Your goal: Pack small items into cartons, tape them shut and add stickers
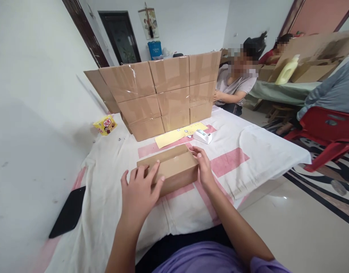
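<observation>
A small brown cardboard box (174, 167) lies on the cloth-covered table (248, 151) in front of me. My left hand (140, 191) rests on its near left corner, fingers spread and pressing on the top flap. My right hand (203, 165) is at the box's right end, fingers curled against the end flap. Neither hand lifts the box.
A wall of stacked taped cartons (163, 94) stands at the table's far side. A yellow sheet (180, 133) and a white tape dispenser (202, 136) lie before it. A black phone (68, 212) lies at the left edge, a yellow packet (105, 125) far left. A person (237, 81) sits behind; a red chair (328, 132) stands to the right.
</observation>
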